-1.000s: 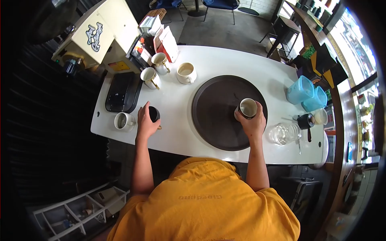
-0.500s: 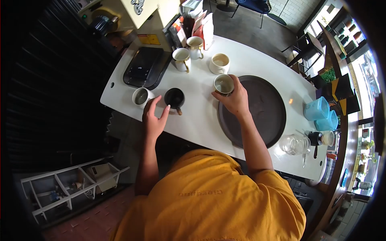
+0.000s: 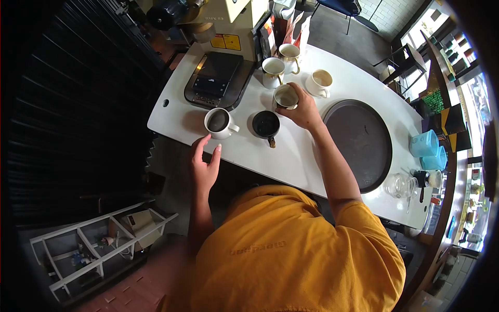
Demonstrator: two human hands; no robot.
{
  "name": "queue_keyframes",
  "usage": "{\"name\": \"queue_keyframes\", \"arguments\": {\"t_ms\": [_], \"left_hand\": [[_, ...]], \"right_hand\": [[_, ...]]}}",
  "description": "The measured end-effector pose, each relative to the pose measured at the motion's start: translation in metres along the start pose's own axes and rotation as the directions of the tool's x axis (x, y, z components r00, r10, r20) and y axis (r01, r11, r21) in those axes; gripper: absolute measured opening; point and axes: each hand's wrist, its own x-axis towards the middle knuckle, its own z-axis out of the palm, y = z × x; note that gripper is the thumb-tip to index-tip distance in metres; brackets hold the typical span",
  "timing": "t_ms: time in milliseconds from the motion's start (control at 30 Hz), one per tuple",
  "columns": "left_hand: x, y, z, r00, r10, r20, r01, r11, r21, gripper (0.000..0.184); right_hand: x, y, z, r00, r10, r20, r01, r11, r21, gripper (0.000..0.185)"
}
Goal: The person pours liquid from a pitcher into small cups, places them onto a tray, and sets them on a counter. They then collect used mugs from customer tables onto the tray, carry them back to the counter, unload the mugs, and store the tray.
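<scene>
My right hand is wrapped round a grey-green cup, just behind and right of a black cup with a brown handle. My left hand has its fingers apart at the table's front edge, just below a white mug with its handle to the right. Two white mugs with gold handles stand behind the held cup. Another white mug is to their right. The round dark tray lies on the white table with nothing on it.
A black scale sits at the left by a cream machine. Paper bags stand at the back. Blue containers, a glass vessel and a black-handled tool are at the right. A white shelf frame stands low left.
My right hand has carried the grey-green cup left off the tray to beside the black cup. My left hand has let go of the black cup and moved left and towards me. The view has shifted left.
</scene>
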Motion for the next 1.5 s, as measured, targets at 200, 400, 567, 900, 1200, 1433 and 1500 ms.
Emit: {"name": "queue_keyframes", "arguments": {"t_ms": [200, 400, 567, 900, 1200, 1433, 1500], "left_hand": [[0.01, -0.017, -0.006, 0.998, 0.052, 0.021, -0.051, 0.998, -0.049, 0.034], [0.015, -0.025, -0.011, 0.998, 0.005, 0.07, 0.001, 0.995, -0.096, 0.035], [0.015, -0.039, -0.012, 0.995, -0.033, 0.092, 0.043, 0.993, -0.112, 0.037], [0.011, -0.046, -0.026, 0.996, -0.084, 0.042, 0.088, 0.991, -0.105, 0.034], [0.008, -0.05, -0.029, 0.986, -0.138, 0.09, 0.148, 0.982, -0.113, 0.034], [0.014, -0.035, -0.01, 0.994, -0.06, 0.092, 0.08, 0.97, -0.232, 0.027], [0.018, -0.018, -0.002, 0.992, -0.055, 0.113, 0.086, 0.952, -0.293, 0.025]], "right_hand": [[0.005, -0.008, 0.019, 0.999, 0.045, -0.024, -0.045, 0.999, -0.014, 0.081], [0.008, -0.011, 0.031, 0.998, 0.033, -0.054, -0.034, 0.999, -0.029, 0.084], [0.015, -0.016, 0.039, 0.998, 0.014, -0.062, -0.016, 0.999, -0.038, 0.084], [0.03, -0.021, 0.068, 0.996, -0.034, -0.086, 0.034, 0.999, -0.004, 0.084], [0.038, -0.026, 0.086, 0.99, -0.035, -0.133, 0.034, 0.999, -0.016, 0.092], [0.002, -0.034, 0.055, 0.98, -0.01, -0.197, -0.001, 0.998, -0.057, 0.09], [-0.017, -0.036, 0.037, 0.973, 0.036, -0.227, -0.059, 0.994, -0.094, 0.084]]}}
